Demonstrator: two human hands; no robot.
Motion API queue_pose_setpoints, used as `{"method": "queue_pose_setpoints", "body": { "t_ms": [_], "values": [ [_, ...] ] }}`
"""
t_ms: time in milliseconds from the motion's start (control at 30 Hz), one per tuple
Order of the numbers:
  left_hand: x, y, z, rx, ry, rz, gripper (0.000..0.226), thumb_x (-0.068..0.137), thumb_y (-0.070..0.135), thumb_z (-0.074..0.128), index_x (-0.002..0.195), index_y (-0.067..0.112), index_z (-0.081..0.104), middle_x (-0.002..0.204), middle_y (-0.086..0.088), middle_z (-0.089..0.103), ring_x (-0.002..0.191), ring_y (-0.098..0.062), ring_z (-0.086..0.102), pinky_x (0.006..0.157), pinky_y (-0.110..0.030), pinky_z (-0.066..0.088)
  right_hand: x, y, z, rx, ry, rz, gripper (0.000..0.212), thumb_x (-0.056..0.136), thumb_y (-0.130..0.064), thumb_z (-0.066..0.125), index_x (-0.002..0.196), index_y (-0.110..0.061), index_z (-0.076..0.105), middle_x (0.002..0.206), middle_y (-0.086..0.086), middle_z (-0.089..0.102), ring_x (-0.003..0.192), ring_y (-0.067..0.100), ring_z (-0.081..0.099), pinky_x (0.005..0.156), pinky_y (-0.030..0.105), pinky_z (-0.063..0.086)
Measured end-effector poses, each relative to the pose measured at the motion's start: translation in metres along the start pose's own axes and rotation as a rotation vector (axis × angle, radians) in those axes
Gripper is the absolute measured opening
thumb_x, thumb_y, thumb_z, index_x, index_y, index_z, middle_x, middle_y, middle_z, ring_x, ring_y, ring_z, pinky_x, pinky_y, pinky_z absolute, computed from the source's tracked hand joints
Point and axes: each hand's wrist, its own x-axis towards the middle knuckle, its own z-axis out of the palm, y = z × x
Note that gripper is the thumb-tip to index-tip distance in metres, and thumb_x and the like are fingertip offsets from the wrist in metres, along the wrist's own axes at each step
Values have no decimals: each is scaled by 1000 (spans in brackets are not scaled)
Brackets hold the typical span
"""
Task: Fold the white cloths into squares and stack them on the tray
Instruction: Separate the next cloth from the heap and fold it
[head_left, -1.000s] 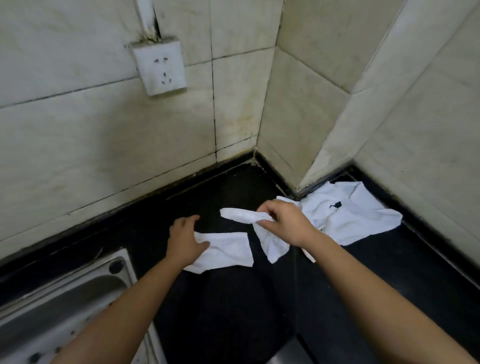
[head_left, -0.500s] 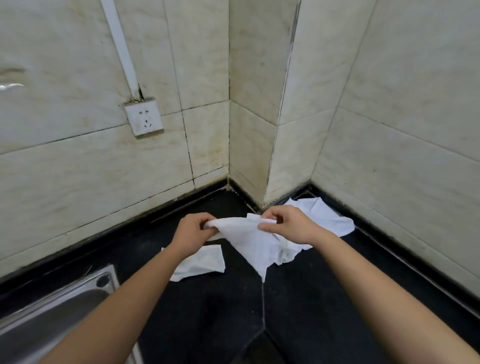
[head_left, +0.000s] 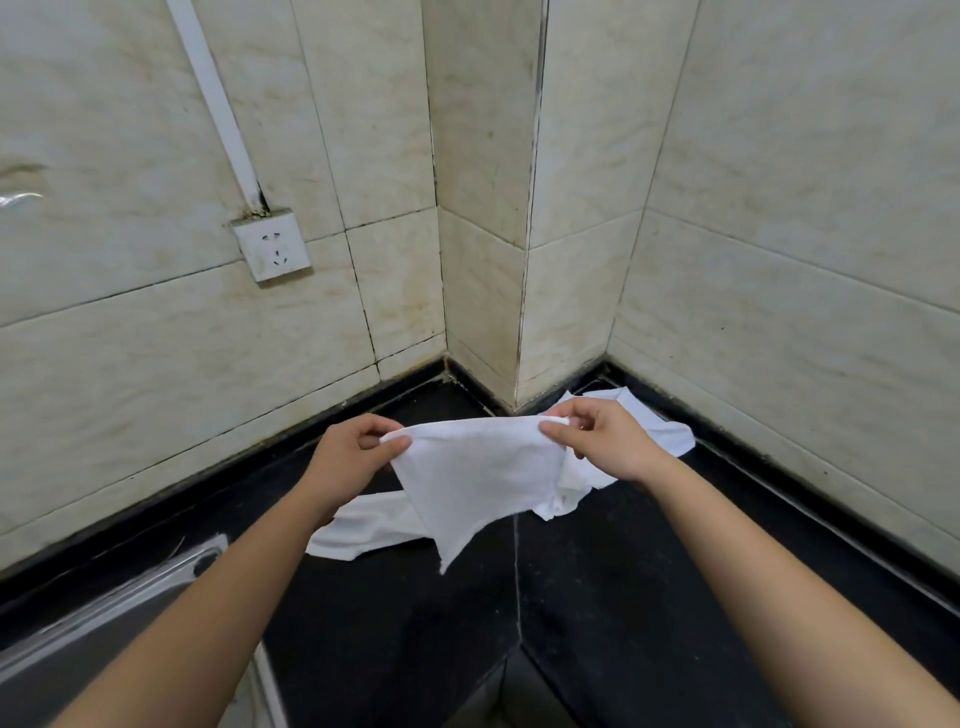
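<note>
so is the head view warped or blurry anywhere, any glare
Head view: the wide lens bows the seams of the wall and the edge of the counter; light is soft and even; the held cloth, pinched by left hand and right hand, is sharp; a small glare streak shows far left.

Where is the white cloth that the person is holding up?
In the head view, the white cloth hangs mid-frame over the black countertop, its top corners pinched by the left hand and the right hand, before the tiled wall corner.
</note>
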Motion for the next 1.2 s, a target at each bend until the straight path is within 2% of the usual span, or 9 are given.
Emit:
{"method": "queue_pose_setpoints", "body": {
  "t_ms": [133,233,333,500,633,733,833,1033,1200],
  "values": [
    [3,-13,-3,-12,23,-60,5,90,21,73,91,16,73,80,-2,75,61,-6,62,62,-19,48,6,1,14,37,46,8,12,92,-28,73,96,-17,75,67,-5,63,60,7,65,69,18,48],
    [10,-18,-1,26,135,-59,6,93,21,69,93,22,75,81,2,73,61,-8,63,65,-22,50,12,2,29,67,111,32,5,91,-28,73,92,-23,74,78,-2,74,70,7,71,71,21,49],
    [12,-20,2,60,270,11,8,94,21,66,96,23,73,83,8,72,75,-4,67,74,-18,50,16,4,42,72,185,29,3,89,-28,73,91,-27,74,84,-6,75,73,2,67,71,18,50],
    [-17,-54,11,291,281,170,12,90,14,69,98,21,73,97,14,69,82,-4,65,74,-19,49,-2,33,64,11,203,66,6,90,-27,72,93,-23,75,87,-14,72,71,4,62,69,19,47],
    [-62,-119,25,625,139,328,16,79,12,80,93,20,76,100,13,72,88,-8,67,71,-25,54,-38,89,97,-171,128,96,9,91,-24,72,99,-23,74,97,-8,72,81,5,65,79,22,51],
    [-105,-169,40,767,-73,341,22,67,13,89,82,23,77,89,10,73,76,-13,69,62,-25,58,-77,137,129,-365,-36,122,14,92,-21,69,105,-21,75,107,-6,68,93,9,65,87,25,51],
    [-147,-210,58,876,-260,319,26,56,18,95,72,27,77,75,12,69,64,-11,64,52,-20,53,-117,176,157,-526,-205,187,17,94,-25,63,107,-24,74,116,-5,64,103,17,65,84,29,50],
    [-198,-235,75,860,-385,199,28,53,18,95,68,28,73,68,14,64,61,-10,61,46,-20,49,-162,202,173,-616,-264,186,22,98,-28,57,115,-27,71,115,-7,61,116,14,49,77,27,46],
    [-188,-227,69,698,-340,3,13,80,17,75,90,25,75,87,11,69,83,-12,63,68,-25,51,-145,194,163,-524,-237,166,18,97,-27,60,110,-27,72,109,-6,63,100,15,61,78,29,50]
  ]
}}
